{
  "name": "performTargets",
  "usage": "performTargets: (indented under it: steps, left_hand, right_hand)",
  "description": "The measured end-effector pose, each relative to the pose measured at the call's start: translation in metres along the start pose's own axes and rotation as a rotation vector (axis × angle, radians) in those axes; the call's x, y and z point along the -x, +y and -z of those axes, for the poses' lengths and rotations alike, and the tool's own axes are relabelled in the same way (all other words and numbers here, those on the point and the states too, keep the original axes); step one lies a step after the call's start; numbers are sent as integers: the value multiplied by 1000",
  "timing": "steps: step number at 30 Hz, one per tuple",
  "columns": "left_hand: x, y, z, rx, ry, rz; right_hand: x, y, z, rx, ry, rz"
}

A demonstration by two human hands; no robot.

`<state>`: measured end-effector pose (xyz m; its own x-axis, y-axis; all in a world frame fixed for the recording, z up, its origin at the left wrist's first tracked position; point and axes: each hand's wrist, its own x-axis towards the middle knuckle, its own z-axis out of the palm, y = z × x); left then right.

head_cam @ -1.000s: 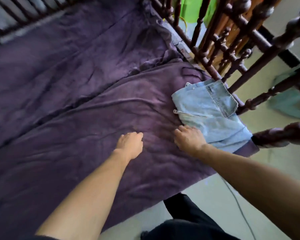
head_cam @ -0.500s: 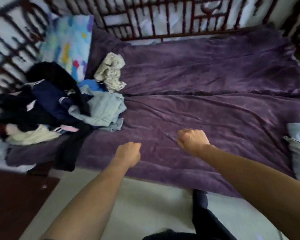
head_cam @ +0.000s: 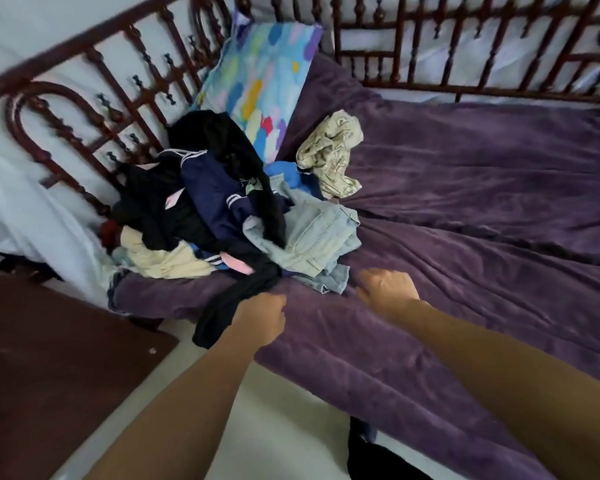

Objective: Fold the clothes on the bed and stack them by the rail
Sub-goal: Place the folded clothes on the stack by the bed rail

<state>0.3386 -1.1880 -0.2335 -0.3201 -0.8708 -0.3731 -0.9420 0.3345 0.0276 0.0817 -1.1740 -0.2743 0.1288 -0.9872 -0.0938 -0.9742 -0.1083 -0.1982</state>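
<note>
The bed [head_cam: 465,209] carried a loose pile of clothes [head_cam: 194,216] at its left end, against the headboard [head_cam: 84,50]. It was soft, limp stuff, light, likely to drag neighbours along. The pale jeans [head_cam: 316,233] on the pile's right side looked stiffest, best taken by the waistband. A black garment [head_cam: 222,306] trailed over the near edge. The left hand [head_cam: 260,317] reached low beside it, fingers curled; whether they pinched it I couldn't tell. The right hand [head_cam: 385,289] hovered just beside the jeans, fingers loosely bent, holding nothing.
</note>
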Motion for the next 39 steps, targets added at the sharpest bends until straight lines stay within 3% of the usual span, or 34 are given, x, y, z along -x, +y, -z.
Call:
performTargets:
  steps: [8, 16, 20, 24, 26, 30, 35, 39]
  left_hand:
    - [-78, -83, 19, 79, -106, 20]
    - [-183, -166, 34, -9, -115, -77]
    - [-239, -182, 37, -113, -37, -260]
    - [-297, -182, 29, -104, 46, -482]
    - [-321, -174, 24, -152, -19, -556]
    - [-344, -164, 13, -309, -129, -567]
    - [-345, -157, 26, -303, 91, -643]
    - [-340, -157, 32, -397, -129, -544]
  right_hand:
    - [-115, -40, -12, -1, -142, -4]
    - [-217, -81, -27, -4, -153, -187]
    - [-261, -74, -38, 55, -180, -357]
    - [-297, -59, -70, -40, -308, -522]
    - [-296, -62, -88, -50, -351, -580]
    - [-252, -70, -97, -74, -247, -587]
    - [-186, -28, -55, -28, -57, -696]
    - [-115, 22, -19, 5, 121, -916]
